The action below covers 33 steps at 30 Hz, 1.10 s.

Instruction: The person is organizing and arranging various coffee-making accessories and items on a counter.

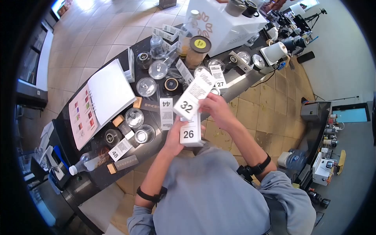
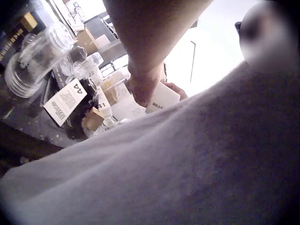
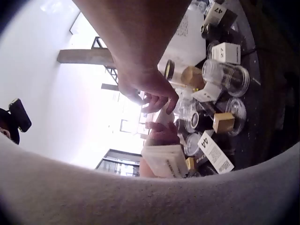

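Note:
A stack of white printed cards (image 1: pixel 190 135), the top one numbered 26, lies in my left hand (image 1: pixel 174 135), whose fingers grip its side. Pinched at its right edge by my right hand (image 1: pixel 216 109) is a white card numbered 32 (image 1: pixel 194 94). It slants above the upper end of the stack and partly covers it. In the right wrist view the stack (image 3: pixel 165 161) shows its layered edges below the fingers of both hands. Just left of the hands, a card numbered 44 (image 1: pixel 166 113) lies on the dark counter (image 1: pixel 156 147).
Clear lidded jars (image 1: pixel 146 87) and a dark-lidded canister (image 1: pixel 199 51) crowd the counter. More cards lie among them, numbered 48 (image 1: pixel 120 149) and 27 (image 1: pixel 218 77). An open ring binder (image 1: pixel 111 88) is at the left, a plastic bottle (image 1: pixel 84 162) near the corner, a white box (image 1: pixel 227 29) behind.

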{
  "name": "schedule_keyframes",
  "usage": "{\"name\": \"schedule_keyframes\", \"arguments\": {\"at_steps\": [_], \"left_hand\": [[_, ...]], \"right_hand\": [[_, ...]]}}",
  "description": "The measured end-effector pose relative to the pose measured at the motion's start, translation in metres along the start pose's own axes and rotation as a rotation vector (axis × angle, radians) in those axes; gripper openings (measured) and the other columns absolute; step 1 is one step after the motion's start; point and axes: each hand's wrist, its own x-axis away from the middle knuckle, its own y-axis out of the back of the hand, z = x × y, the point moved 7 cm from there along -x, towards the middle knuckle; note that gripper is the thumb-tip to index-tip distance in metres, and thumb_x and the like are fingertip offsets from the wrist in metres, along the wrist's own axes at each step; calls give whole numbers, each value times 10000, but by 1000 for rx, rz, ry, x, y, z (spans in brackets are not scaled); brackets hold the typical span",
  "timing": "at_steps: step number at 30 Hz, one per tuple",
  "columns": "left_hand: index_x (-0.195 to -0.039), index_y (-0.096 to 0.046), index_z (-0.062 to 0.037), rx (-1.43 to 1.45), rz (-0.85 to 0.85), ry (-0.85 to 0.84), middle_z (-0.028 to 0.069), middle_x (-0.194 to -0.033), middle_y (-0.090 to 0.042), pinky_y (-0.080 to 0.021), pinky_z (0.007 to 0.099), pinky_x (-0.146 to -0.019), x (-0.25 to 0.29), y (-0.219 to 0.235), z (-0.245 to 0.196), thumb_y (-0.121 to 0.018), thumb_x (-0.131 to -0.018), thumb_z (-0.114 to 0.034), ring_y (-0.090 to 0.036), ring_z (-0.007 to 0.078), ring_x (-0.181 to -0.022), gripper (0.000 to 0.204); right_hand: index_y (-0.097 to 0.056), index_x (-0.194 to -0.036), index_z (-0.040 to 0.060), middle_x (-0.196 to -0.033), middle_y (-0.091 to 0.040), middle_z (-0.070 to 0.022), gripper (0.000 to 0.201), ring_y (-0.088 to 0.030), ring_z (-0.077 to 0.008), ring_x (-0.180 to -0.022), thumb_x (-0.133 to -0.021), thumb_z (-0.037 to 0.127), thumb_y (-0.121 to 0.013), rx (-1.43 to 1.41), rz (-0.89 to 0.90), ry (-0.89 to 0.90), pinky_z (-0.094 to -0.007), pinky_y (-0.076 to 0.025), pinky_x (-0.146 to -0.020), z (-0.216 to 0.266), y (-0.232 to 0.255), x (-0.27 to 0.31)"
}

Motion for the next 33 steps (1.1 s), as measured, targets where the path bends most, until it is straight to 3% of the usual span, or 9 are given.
{"name": "schedule_keyframes", "arguments": {"at_steps": [4, 7, 12, 16, 21, 24, 29, 32, 33], "left_hand": [[-1452, -232, -138, -103, 117, 184, 278, -1025, -623, -610, 476, -741, -14, -63, 22, -474, -958, -125, -696, 387, -868, 551], [-1451, -233, -138, -179, 181, 288, 270, -1042, -631, -614, 463, -724, -52, -95, 57, -523, -967, -114, -704, 379, -856, 565], [-1418, -259, -105, -356, 69, 302, 256, -1023, -644, -613, 421, -706, -141, -112, 126, -509, -974, -55, -713, 337, -818, 512], [-1360, -284, -64, -417, -117, 263, 241, -982, -655, -610, 406, -691, -203, -112, 158, -470, -969, -23, -713, 308, -781, 435], [-1334, -311, -47, -405, -302, 215, 244, -980, -654, -614, 431, -695, -251, -91, 177, -386, -1008, -123, -710, 326, -781, 342], [-1325, -425, -1, -206, -243, 236, 274, -1011, -668, -587, 433, -807, -275, -76, 183, -195, -1047, -365, -703, 347, -870, 513], [-1367, -402, -20, -234, -369, 133, 271, -1039, -670, -580, 430, -826, -291, -74, 172, -182, -1064, -316, -697, 351, -915, 477], [-1396, -368, -47, -193, -394, 70, 271, -1088, -651, -584, 422, -840, -295, -76, 170, -207, -1067, -277, -695, 347, -940, 432], [-1400, -358, -57, -190, -380, 48, 258, -1139, -630, -582, 420, -858, -297, -77, 169, -247, -1065, -244, -686, 333, -975, 399]], "right_hand": [[-584, -1149, -22, -1024, -675, -80, 265, -637, -140, -871, -956, 157, -552, -240, -183, 124, -306, -511, -822, 26, 77, 30], [-566, -1143, -11, -1023, -679, -88, 262, -646, -150, -878, -977, 188, -527, -327, -254, 190, -303, -510, -803, 33, 165, 33], [-548, -1060, 27, -895, -643, -74, 192, -606, -152, -757, -991, 202, -512, -381, -332, 195, -303, -489, -719, 1, 319, 2], [-551, -999, 54, -808, -582, -29, 229, -589, -160, -750, -1014, 279, -511, -378, -298, 73, -323, -486, -735, -38, 385, -29], [-530, -1007, 46, -824, -579, -45, 230, -590, -162, -717, -1039, 261, -457, -354, -337, -42, -341, -507, -691, -70, 419, -68], [-527, -1017, 44, -826, -578, -48, 238, -596, -165, -709, -1049, 262, -438, -379, -340, -69, -345, -515, -679, -79, 417, -81], [-546, -1017, 48, -806, -590, -47, 274, -610, -168, -711, -1054, 295, -434, -433, -357, -114, -333, -517, -666, -88, 414, -91], [-588, -1037, 18, -819, -634, -62, 385, -617, -150, -667, -1039, 381, -461, -302, -324, -153, -316, -534, -631, -84, 412, -86], [-622, -1020, 7, -824, -658, -73, 437, -624, -146, -662, -1018, 424, -491, -131, -289, -257, -313, -536, -623, -84, 410, -84]]}}
